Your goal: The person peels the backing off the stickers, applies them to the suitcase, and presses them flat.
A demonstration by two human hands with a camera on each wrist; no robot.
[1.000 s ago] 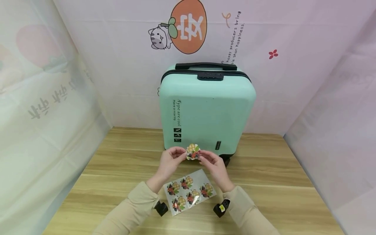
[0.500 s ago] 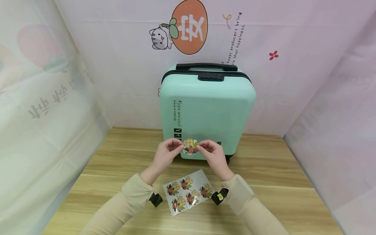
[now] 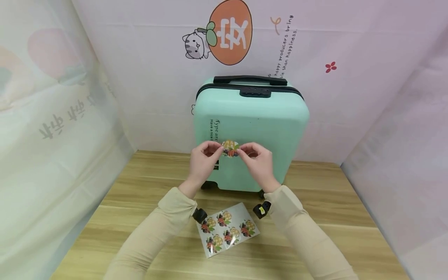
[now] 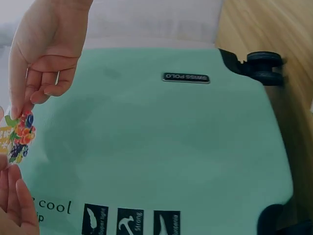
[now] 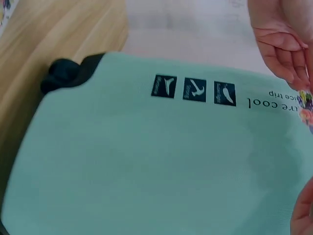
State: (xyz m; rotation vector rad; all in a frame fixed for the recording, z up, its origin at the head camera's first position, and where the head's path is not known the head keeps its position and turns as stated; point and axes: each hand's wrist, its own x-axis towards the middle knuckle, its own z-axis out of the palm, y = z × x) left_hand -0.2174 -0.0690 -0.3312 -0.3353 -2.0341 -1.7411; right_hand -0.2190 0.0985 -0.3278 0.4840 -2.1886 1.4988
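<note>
A fruit-printed sticker (image 3: 230,149) is stretched between my two hands in front of the mint-green suitcase (image 3: 252,128). My left hand (image 3: 204,160) pinches its left edge between thumb and forefinger. The right edge is pinched the same way by my right hand (image 3: 258,160). In the left wrist view the sticker (image 4: 20,137) shows berries and leaves at the left border, close over the suitcase front. Only a sliver of the sticker (image 5: 305,108) appears at the right border of the right wrist view. Both hands cover part of the suitcase's printed lettering.
A sheet of several matching stickers (image 3: 227,229) lies on the wooden table (image 3: 322,233) below my forearms. The upright suitcase stands near the back cloth (image 3: 157,85), its black handle (image 3: 250,79) on top. Cloth walls rise on both sides.
Both hands have moved up and forward with the sticker, from the suitcase's bottom edge to about the middle of its front. The sticker sheet stays on the table.
</note>
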